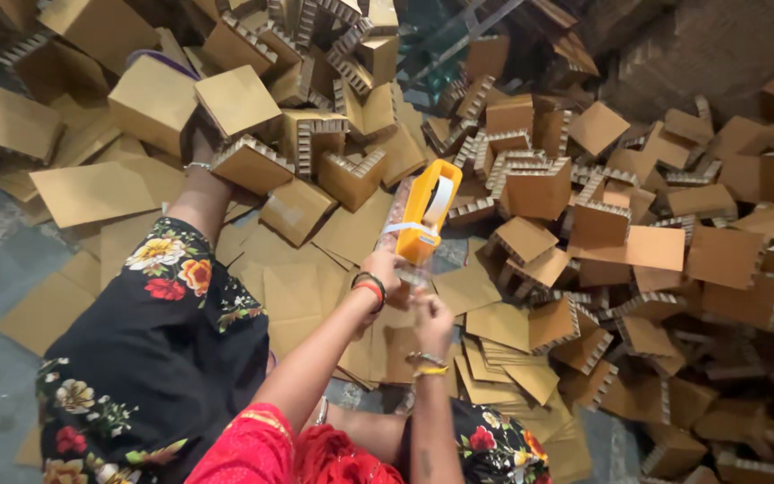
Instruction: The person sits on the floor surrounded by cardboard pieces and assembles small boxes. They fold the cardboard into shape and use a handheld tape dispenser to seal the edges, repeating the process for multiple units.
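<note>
An orange tape dispenser (425, 213) is held up in the middle of the view, tilted with its top leaning away from the person. It is gripped from below by the left hand (385, 269), whose fingers are closed around the dispenser's lower end; red and dark bangles are worn on that wrist. The right hand (432, 315) is raised just below and slightly right of the dispenser, with its fingers drawn together in a pinch close under the dispenser's lower edge. Whether a strip of tape is pinched between those fingertips cannot be told, as that spot is blurred. A yellow bangle is worn on the right wrist. A roll of pale tape (439, 199) is seen seated inside the dispenser, and a clear strip is carried across its front.

Below the dispenser, flat cardboard sheets (297, 296) are spread over the floor. To the right of the dispenser, a large heap of cardboard corner pieces (620, 224) with corrugated edges is piled up. Beyond the dispenser and to its left, more such pieces (315, 134) are heaped, mixed with flat brown panels. Left of the dispenser, a leg in black floral cloth (163, 332) is stretched out toward the pile, and a red garment (262, 448) is visible nearest the camera, well below the dispenser.
</note>
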